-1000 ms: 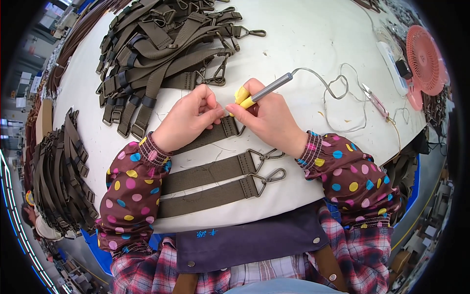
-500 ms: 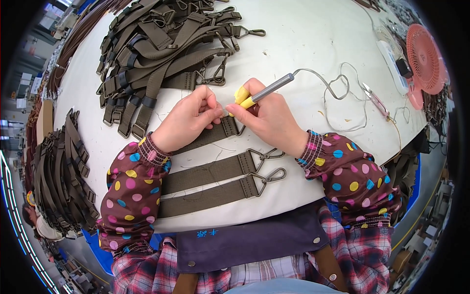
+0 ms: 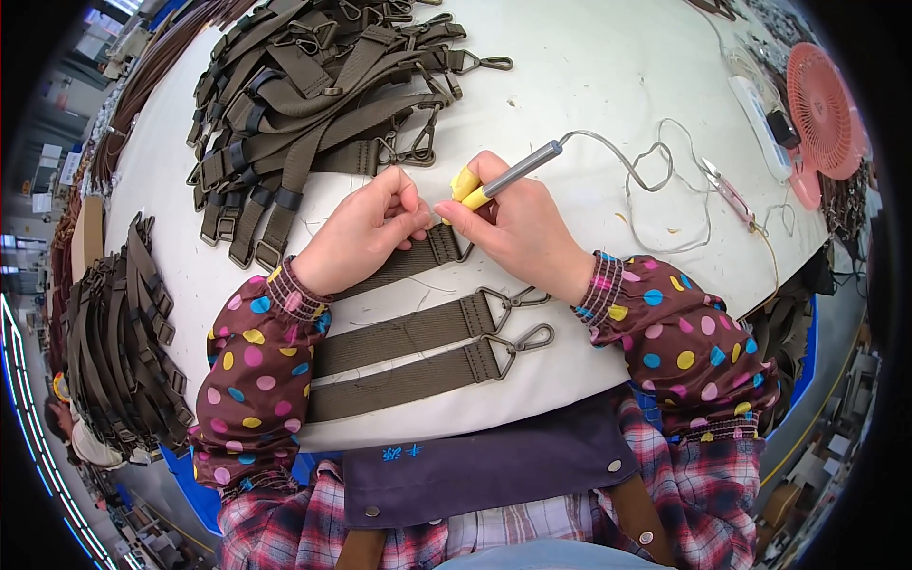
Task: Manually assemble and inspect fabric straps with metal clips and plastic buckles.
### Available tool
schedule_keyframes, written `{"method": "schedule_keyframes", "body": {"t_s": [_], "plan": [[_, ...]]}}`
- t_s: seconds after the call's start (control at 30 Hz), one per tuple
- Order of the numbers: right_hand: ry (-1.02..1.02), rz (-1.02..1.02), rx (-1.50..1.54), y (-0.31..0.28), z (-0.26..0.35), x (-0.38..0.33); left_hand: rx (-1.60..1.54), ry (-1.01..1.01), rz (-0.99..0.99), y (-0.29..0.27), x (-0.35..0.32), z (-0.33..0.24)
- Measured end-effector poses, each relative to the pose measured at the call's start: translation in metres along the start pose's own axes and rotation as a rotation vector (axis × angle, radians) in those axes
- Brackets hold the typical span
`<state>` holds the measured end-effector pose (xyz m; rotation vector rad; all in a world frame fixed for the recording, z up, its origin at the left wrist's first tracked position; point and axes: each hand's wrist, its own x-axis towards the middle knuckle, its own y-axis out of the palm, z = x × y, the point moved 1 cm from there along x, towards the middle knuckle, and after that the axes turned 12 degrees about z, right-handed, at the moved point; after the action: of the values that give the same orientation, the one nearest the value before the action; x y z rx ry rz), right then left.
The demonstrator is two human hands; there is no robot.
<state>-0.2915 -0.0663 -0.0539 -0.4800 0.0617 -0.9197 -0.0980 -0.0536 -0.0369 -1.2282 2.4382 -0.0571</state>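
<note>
My right hand [image 3: 527,228] is closed around a corded pen-shaped tool [image 3: 521,169] with a grey handle and yellow wrapping. Its tip points down at the stitched end of a dark olive webbing strap [image 3: 399,266]. Beside that end my left hand [image 3: 361,233] is closed in a pinch, thumb against fingertips; whatever is in it is too small to name. Below lie two more webbing straps, a middle one [image 3: 399,334] and a near one [image 3: 404,384], with metal snap hooks at their right ends. Loose dark threads lie on and around them.
A big heap of straps [image 3: 313,104] with buckles and hooks fills the far left. Another bundle [image 3: 123,332] hangs at the left edge. To the right are thread snips [image 3: 730,195], the tool's looping cord [image 3: 655,171], a power strip [image 3: 760,128] and a pink fan [image 3: 822,114].
The tool's rear end has tipped slightly to the left, and the right hand has shifted a touch with it. The left hand and the straps look nearly still.
</note>
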Motion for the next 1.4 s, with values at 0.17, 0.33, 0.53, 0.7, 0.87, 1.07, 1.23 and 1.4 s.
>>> {"method": "schedule_keyframes", "body": {"t_s": [0.17, 0.33, 0.53, 0.7, 0.87, 1.07, 1.23, 1.4], "plan": [[-0.010, -0.017, 0.062, -0.004, 0.002, -0.003, 0.344, -0.019, -0.189, -0.011, -0.013, -0.001], [-0.177, 0.025, -0.172, -0.024, -0.007, -0.012, 1.131, 0.148, -0.468, -0.003, -0.027, -0.006], [-0.336, 0.268, -0.427, -0.030, -0.008, -0.011, 0.789, 0.163, -0.158, 0.012, -0.016, -0.007], [-0.305, 0.268, -0.367, -0.027, -0.009, -0.010, 0.414, -0.058, -0.035, 0.006, -0.019, -0.007], [-0.335, 0.241, -0.364, -0.030, -0.007, -0.011, 0.575, -0.099, -0.135, -0.011, -0.061, -0.003], [-0.291, 0.309, -0.324, -0.038, 0.010, -0.022, 0.620, -0.159, -0.195, -0.026, -0.122, -0.002], [-0.340, 0.442, -0.275, -0.026, 0.012, -0.054, 0.762, -0.171, 0.070, -0.003, -0.143, -0.019], [-0.269, 0.457, -0.263, -0.033, 0.018, -0.053, 0.836, -0.114, -0.032, -0.017, -0.117, -0.016]]}}
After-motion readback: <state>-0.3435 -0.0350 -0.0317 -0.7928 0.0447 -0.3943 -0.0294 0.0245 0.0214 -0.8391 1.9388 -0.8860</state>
